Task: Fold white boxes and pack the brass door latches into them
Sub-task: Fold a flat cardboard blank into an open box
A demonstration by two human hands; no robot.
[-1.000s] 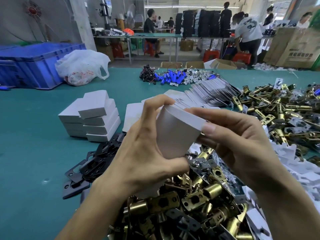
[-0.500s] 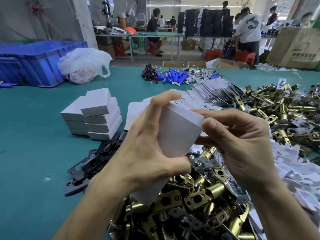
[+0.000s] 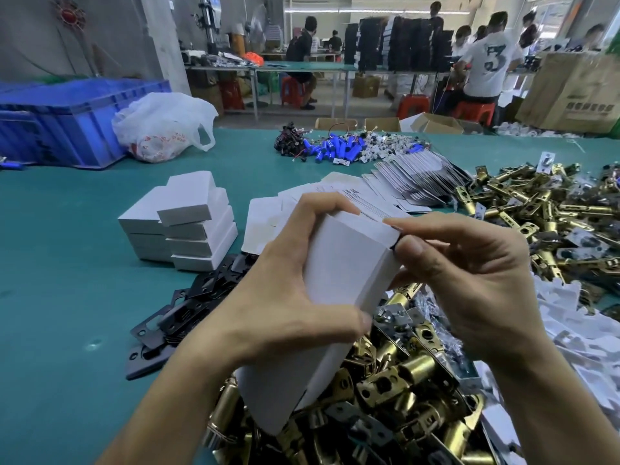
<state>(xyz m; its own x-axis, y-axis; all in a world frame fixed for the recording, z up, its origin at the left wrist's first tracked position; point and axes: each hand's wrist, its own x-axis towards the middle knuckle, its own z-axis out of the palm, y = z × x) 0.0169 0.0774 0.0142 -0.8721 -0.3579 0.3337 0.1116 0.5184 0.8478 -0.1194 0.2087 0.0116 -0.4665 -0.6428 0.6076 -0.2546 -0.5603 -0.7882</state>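
A white cardboard box [image 3: 339, 273] is upright in front of me, above a heap of brass door latches [image 3: 385, 391]. My left hand [image 3: 285, 307] grips its left side, thumb across the front and fingers curled over the top edge. My right hand [image 3: 469, 280] pinches the box's top right corner between forefinger and thumb. A second spread of brass latches [image 3: 536, 209] lies at the right. Flat unfolded box blanks [image 3: 412, 182] fan out behind the box. Several folded white boxes [image 3: 184, 223] are stacked at the left.
Black metal plates [image 3: 188, 307] lie beside the stacked boxes. White card inserts [image 3: 577, 330] pile at the right. Blue cylinders and small parts [image 3: 339, 149], a white plastic bag [image 3: 161, 125] and a blue crate [image 3: 67, 119] stand at the back of the green table [image 3: 67, 297]. People work at far tables.
The box has shifted slightly nearer and more upright in my hands. My right fingers have closed in on its top right corner.
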